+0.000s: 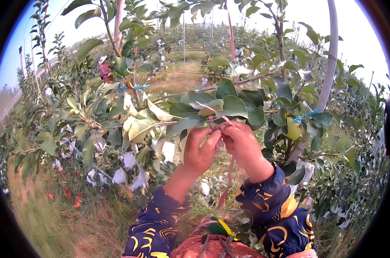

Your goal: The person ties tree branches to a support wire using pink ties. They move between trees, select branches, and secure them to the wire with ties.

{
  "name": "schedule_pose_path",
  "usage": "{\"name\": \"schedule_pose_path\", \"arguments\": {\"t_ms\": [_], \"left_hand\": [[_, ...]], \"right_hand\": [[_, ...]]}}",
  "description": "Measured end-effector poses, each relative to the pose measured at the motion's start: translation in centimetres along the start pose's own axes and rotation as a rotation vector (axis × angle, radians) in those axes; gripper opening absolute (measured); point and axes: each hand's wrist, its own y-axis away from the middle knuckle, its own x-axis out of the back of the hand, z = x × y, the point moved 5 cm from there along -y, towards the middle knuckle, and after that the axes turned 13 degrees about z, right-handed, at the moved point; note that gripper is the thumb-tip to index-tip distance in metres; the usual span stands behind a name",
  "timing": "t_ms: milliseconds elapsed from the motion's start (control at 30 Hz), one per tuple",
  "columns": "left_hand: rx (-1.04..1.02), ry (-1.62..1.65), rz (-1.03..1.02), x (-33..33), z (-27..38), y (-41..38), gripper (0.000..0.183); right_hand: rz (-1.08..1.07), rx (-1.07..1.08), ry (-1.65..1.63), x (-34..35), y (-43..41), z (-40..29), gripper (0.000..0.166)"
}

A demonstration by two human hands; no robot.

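My left hand (199, 150) and my right hand (241, 145) meet under a leafy apple branch (232, 104). Between the fingertips of both hands is a pink plastic tie strip (226, 119), looped near the branch. Its short ends stick out above and below the fingers. The exact knot is hidden by the fingers and leaves. A longer pink strip (227, 183) hangs below my right hand, down towards the red cloth (211, 248) at my waist; whether it joins the looped piece I cannot tell.
A pale pole (331, 61) leans at the right, with blue twine (306, 116) tied near a yellow-green apple (293, 129). More blue twine (135, 87) binds a stem at left. White fruit bags (141, 177) hang lower left. A person (105, 69) stands farther back among the trees.
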Motion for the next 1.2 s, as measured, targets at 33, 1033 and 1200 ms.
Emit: {"name": "schedule_pose_path", "arguments": {"t_ms": [33,1033,1200], "left_hand": [[-0.013,0.016,0.012,0.1,-0.1,-0.1,0.040],[0.086,0.180,-0.073,0.0,-1.3,-0.4,0.028],[0.066,-0.011,-0.143,1.0,-1.0,0.2,0.017]], "right_hand": [[0.001,-0.012,-0.016,0.0,0.0,0.2,0.019],[0.007,0.218,0.096,0.0,0.7,1.2,0.023],[0.203,0.494,0.426,-0.2,0.5,1.7,0.021]]}}
